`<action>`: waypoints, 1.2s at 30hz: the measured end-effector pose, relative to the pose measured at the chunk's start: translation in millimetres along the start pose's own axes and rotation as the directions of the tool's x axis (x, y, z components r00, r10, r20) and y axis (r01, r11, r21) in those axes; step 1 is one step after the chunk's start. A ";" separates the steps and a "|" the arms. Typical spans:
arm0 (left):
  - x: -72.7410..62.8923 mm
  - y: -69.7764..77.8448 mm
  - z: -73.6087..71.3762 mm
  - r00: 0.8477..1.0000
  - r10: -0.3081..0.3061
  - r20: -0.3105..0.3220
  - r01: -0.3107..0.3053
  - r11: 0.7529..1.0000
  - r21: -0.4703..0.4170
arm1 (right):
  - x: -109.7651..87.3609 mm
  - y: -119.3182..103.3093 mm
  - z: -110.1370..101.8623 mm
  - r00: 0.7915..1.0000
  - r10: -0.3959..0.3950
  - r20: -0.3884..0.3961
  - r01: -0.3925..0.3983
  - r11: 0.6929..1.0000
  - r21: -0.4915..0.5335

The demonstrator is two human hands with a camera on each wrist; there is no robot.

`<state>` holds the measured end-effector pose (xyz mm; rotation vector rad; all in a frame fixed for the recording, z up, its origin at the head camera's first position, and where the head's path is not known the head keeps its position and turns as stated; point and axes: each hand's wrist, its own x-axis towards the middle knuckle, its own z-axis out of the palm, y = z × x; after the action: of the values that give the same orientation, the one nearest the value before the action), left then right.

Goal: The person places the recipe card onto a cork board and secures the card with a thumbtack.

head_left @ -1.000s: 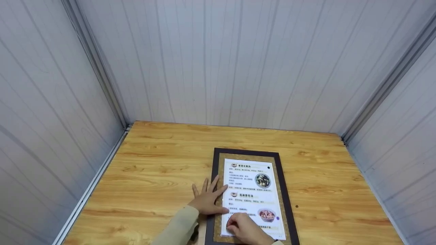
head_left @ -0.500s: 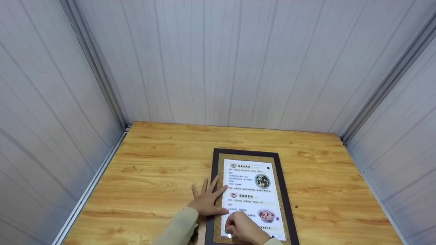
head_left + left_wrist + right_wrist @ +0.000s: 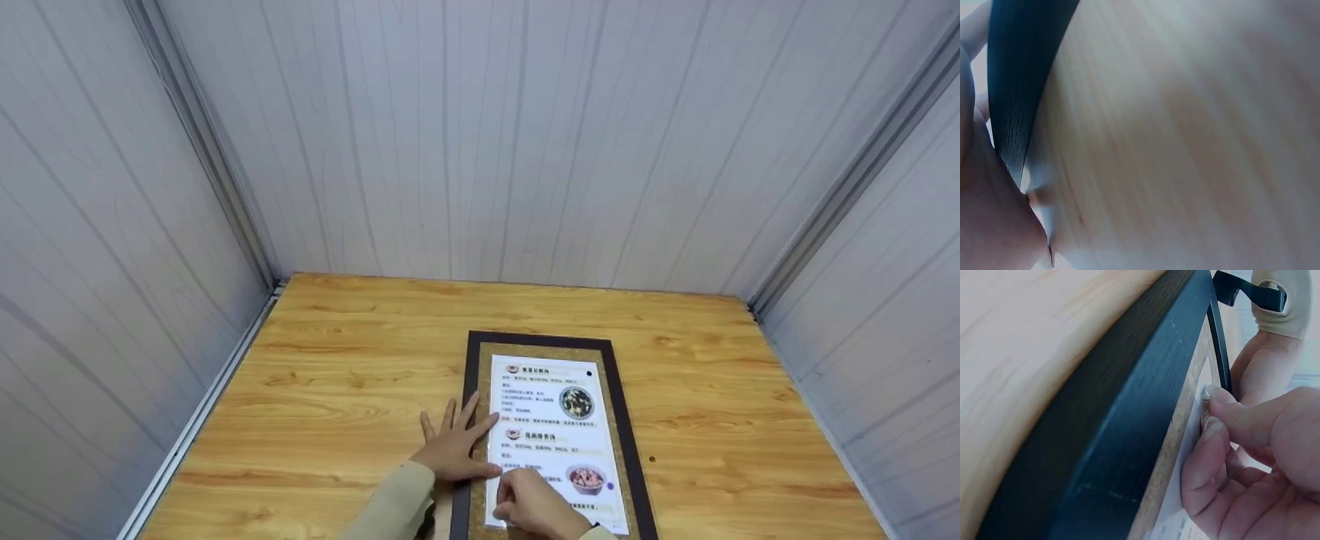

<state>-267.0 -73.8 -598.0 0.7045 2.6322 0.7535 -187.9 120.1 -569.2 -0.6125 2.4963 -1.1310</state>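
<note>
A dark-framed cork board (image 3: 540, 350) lies on the wooden table, bearing a white printed sheet (image 3: 547, 411) with two food pictures. A black pin (image 3: 589, 373) is at the sheet's upper right and a purple one (image 3: 610, 486) at its lower right. My left hand (image 3: 448, 453) rests with spread fingers across the frame's left side, fingertips at the sheet's left edge. Near the sheet's lower left corner, my right hand (image 3: 532, 501) pinches a small whitish pushpin (image 3: 1206, 396) between thumb and forefinger, close against the sheet. Most of the pin is hidden by the fingertips.
Pale panelled walls (image 3: 480, 142) enclose the wooden table (image 3: 352, 375) at the back and both sides. A small dark spot (image 3: 652, 459) marks the tabletop right of the board. The board's raised frame (image 3: 1123, 410) runs beside my right hand.
My right hand stays at the sheet's lower left corner, its fingers turning slightly. A whitish spot visible under the fingertips half a second ago is now covered. My left hand keeps its place.
</note>
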 end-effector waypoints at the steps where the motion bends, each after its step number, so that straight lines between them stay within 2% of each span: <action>1: 0.2 -0.1 -0.4 1.000 -0.001 -0.003 0.001 1.000 0.000 | 0.7 0.1 -0.5 1.000 0.018 -0.006 -0.018 1.000 0.006; 7: -1.1 0.6 1.4 1.000 -0.007 0.002 0.007 1.000 -0.006 | -1.9 1.2 1.5 0.994 0.094 -0.050 -0.093 0.995 0.029; 13: -4.1 0.0 1.1 1.000 -0.010 -0.003 0.010 1.000 0.001 | -4.7 5.0 10.5 0.986 0.101 -0.131 -0.111 0.992 -0.066; 16: -3.6 0.3 -0.8 1.000 -0.009 -0.002 0.009 1.000 0.008 | -4.9 6.6 13.9 0.983 0.088 -0.163 -0.109 0.986 -0.125; 22: -3.3 0.8 -0.2 1.000 0.007 0.005 -0.007 1.000 -0.006 | -7.0 9.3 20.8 0.962 -0.013 -0.273 -0.071 0.953 -0.296; 25: -2.9 0.5 -0.2 1.000 0.001 0.007 -0.001 1.000 0.000 | -7.8 10.3 24.6 0.952 -0.037 -0.305 -0.066 0.945 -0.321; 31: -1.3 -0.8 -0.5 1.000 -0.003 0.001 0.003 1.000 0.009 | -7.0 14.4 27.6 0.943 -0.028 -0.331 -0.073 0.955 -0.287; 34: -1.0 -0.9 -0.2 1.000 -0.002 -0.007 0.002 1.000 0.013 | -6.8 17.2 23.0 0.950 -0.038 -0.309 -0.033 0.975 -0.221; 36: -1.6 -1.2 0.1 1.000 0.000 -0.012 0.000 1.000 0.021 | -7.3 19.2 18.5 0.958 -0.046 -0.282 0.008 0.991 -0.134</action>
<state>-266.1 -75.5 -598.5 0.7072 2.6547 0.7338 -177.9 123.7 -594.7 -0.5528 2.8341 -1.1419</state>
